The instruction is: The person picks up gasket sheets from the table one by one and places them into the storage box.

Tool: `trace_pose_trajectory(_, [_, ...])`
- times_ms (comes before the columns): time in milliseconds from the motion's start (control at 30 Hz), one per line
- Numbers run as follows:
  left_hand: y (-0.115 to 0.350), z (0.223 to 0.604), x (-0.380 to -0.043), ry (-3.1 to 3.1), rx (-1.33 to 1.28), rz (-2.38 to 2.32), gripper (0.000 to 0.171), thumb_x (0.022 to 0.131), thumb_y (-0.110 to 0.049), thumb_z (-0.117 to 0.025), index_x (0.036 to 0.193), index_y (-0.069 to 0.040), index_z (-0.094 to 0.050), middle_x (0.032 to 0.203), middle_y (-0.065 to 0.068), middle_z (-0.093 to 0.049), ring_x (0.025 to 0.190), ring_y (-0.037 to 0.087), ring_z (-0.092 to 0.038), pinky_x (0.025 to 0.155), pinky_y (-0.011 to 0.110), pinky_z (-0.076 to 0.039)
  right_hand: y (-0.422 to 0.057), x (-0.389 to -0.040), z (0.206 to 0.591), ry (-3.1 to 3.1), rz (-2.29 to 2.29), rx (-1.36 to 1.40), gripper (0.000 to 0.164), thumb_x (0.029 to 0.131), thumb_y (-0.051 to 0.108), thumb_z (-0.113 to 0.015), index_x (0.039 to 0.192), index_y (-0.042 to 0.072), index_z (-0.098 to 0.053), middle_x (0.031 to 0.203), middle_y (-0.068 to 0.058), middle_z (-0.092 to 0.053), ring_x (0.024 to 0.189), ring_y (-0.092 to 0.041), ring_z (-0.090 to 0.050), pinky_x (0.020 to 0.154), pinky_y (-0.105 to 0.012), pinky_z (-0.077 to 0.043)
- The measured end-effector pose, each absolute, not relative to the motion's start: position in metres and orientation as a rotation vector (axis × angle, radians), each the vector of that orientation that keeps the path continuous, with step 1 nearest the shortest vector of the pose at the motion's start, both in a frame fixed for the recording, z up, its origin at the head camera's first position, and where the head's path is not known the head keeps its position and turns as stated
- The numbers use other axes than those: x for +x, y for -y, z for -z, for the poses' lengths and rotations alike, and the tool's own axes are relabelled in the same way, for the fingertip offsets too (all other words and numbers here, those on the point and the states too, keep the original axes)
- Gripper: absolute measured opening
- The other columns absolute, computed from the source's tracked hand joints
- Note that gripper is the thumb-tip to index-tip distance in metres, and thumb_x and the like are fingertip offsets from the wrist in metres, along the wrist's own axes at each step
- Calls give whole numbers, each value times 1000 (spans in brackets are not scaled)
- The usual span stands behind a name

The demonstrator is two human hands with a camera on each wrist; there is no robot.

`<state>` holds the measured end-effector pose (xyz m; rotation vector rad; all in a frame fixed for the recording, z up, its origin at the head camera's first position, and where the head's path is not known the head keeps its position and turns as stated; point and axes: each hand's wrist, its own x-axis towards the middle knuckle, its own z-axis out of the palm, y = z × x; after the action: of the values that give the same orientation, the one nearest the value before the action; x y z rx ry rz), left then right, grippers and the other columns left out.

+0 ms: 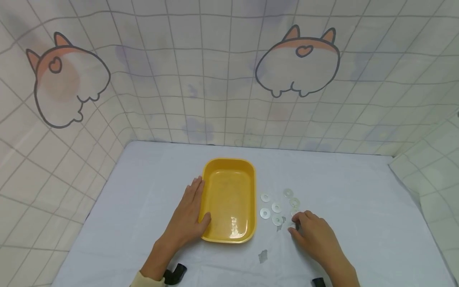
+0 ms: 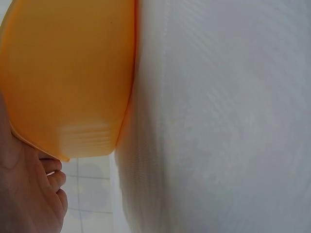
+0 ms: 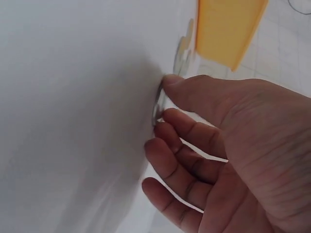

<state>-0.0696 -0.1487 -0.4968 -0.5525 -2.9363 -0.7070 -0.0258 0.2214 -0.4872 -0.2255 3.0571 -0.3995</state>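
Pinching washer [image 3: 159,99], right fingers [image 3: 194,132], yellow tray [image 1: 227,195] nearby

A small, curtained-off work nook, it seems; whether it belongs to a home or some other building cannot be told. Pale hanging fabric [image 1: 215,71], its printed grid lines rippling, closes in the far side and both the left and right edges of the frame. Cartoon animal rears [image 1: 297,65] at upper left and upper right give it a homely look. A white-covered table [image 1: 358,199] fills the lower half.
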Motion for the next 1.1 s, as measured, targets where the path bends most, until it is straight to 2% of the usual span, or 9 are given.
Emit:
trace_pose_trajectory(267, [149, 494, -69, 2948, -551, 698, 93, 93, -32, -56, 170, -4, -13, 181, 10, -11, 168, 25, -13, 135, 21, 7, -219, -25, 482, -3056, 354, -198, 27, 84, 23, -86, 103, 7, -77, 94, -6, -74, 82, -22, -70, 80, -48, -61])
trace_pose_trajectory(533, [148, 494, -68, 2950, -556, 699, 93, 94, -33, -56, 170, -5, -11, 180, 10, -11, 169, 24, -13, 135, 21, 7, -219, -22, 485, -3147, 335, -260, 23, 83, 22, -85, 94, 7, -73, 84, -2, -69, 73, -18, -62, 73, -43, -56])
trace_pose_trajectory(800, [150, 495, -69, 2943, -567, 701, 93, 97, -35, -57, 170, -4, -9, 180, 12, -11, 169, 25, -13, 139, 31, -2, -210, -25, 478, -3154, 308, -232, 16, 80, 19, -81, 86, 10, -70, 76, 0, -65, 67, -15, -55, 68, -39, -51])
trace_pose_trajectory(1100, [148, 495, -69, 2963, -563, 724, 93, 99, -37, -58, 170, -4, -9, 180, 13, -12, 169, 25, -11, 136, 22, 7, -203, -30, 472, -3117, 264, -209, 16, 74, 16, -81, 78, 8, -68, 67, 0, -62, 59, -14, -49, 59, -33, -45])
